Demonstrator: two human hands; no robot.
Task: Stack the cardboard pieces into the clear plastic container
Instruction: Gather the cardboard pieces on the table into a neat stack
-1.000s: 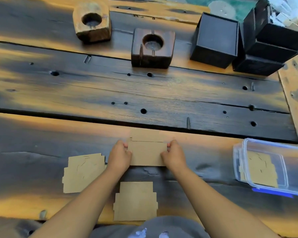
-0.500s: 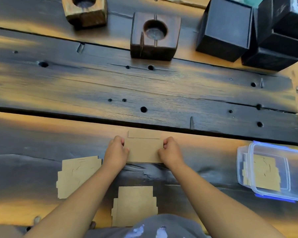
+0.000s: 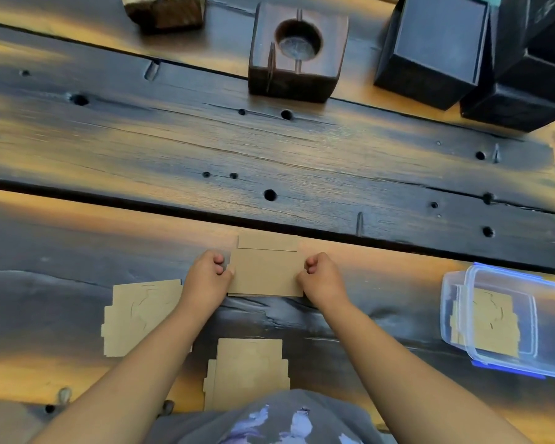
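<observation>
A folded brown cardboard piece (image 3: 266,271) lies flat on the dark wooden table in front of me. My left hand (image 3: 206,279) pinches its left edge and my right hand (image 3: 321,279) pinches its right edge, fingers curled. Another cardboard piece (image 3: 138,315) lies to the left, partly under my left forearm. A third cardboard piece (image 3: 247,371) lies near the table's front edge. At the right stands the clear plastic container (image 3: 455,283) with blue clips, holding a cardboard piece (image 3: 487,322) flat on its bottom.
A dark wooden block with a round hole (image 3: 297,52) stands at the back centre, a lighter wooden block (image 3: 164,9) at its left. Black boxes (image 3: 436,49) crowd the back right corner. A deep gap (image 3: 109,200) runs across the table planks.
The view has tilted down and closer. Both hands stay on the cardboard piece's edges, and their fingers have curled tighter at its sides.
</observation>
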